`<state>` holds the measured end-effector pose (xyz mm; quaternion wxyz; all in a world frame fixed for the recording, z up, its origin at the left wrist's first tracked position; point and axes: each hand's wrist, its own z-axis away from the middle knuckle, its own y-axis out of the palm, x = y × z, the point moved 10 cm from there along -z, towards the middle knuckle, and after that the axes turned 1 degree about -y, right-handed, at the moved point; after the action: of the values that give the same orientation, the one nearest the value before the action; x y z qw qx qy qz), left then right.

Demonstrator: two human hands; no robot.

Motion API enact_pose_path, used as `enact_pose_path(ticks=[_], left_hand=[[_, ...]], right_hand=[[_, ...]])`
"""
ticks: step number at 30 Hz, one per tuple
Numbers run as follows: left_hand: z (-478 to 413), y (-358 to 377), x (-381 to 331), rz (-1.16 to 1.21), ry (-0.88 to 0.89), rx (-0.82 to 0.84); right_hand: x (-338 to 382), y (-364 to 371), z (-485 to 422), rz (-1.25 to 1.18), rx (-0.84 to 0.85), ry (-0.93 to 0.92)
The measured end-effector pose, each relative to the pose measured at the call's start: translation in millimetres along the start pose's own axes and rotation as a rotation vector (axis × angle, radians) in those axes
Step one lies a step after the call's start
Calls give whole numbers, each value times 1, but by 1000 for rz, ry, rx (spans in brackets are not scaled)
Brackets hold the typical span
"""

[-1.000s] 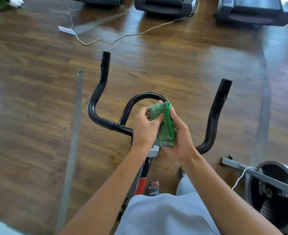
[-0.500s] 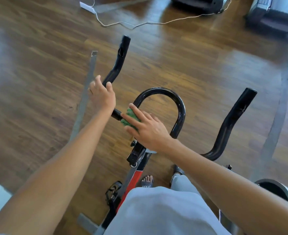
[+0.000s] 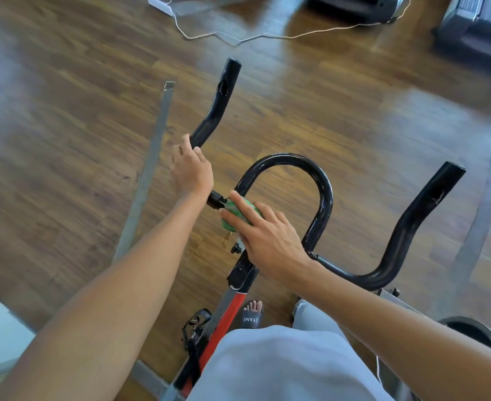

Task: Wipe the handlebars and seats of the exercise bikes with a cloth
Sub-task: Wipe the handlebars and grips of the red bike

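Note:
The exercise bike's black handlebars (image 3: 322, 195) fill the middle of the head view, with a centre loop and two upturned ends. My left hand (image 3: 190, 169) grips the bend of the left bar below its raised end (image 3: 224, 94). My right hand (image 3: 267, 235) lies with straight fingers over a green cloth (image 3: 245, 205), pressing it onto the bar where the loop meets the left arm. Most of the cloth is hidden under my fingers. The right bar end (image 3: 429, 204) is bare. The seat is out of view.
The bike's red frame post (image 3: 229, 311) and a pedal (image 3: 195, 325) sit below my hands, beside my sandalled foot (image 3: 251, 312). A white cable (image 3: 267, 36) crosses the wooden floor toward treadmills (image 3: 475, 27) at the top. A fan (image 3: 475, 334) stands at the lower right.
Both hands held the cloth over the stem one second ago. My left hand moved out and took the left bar. My right hand brought the cloth down onto the bar left of the loop.

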<state>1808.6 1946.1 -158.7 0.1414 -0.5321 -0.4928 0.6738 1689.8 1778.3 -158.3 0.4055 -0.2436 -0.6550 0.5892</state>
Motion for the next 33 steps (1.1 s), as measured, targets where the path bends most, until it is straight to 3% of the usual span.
enact_pose_path(ticks=[4, 6, 9, 12, 20, 26, 29, 31, 33], left_hand=[[-2, 1, 2, 14, 3, 6], [-2, 1, 1, 26, -1, 7], [-2, 0, 1, 57, 4, -3], [-1, -1, 1, 57, 6, -10], [0, -2, -1, 36, 25, 14], [1, -3, -1, 25, -1, 18], [1, -2, -1, 20, 17, 24], [0, -1, -1, 15, 23, 23], [1, -1, 0, 10, 22, 22]], right_hand=[[-15, -18, -16, -304, 47, 113], [-33, -38, -16, -431, -10, 174], [-47, -56, 21, -263, -101, 134], [-46, -20, 61, 101, 23, 95], [-51, -5, 85, 260, -18, 82], [-44, -7, 74, 260, -93, 105], [-47, -3, 99, 218, -50, 62], [-51, -11, 118, 117, -90, 90], [-62, -32, 127, -92, -239, 252]])
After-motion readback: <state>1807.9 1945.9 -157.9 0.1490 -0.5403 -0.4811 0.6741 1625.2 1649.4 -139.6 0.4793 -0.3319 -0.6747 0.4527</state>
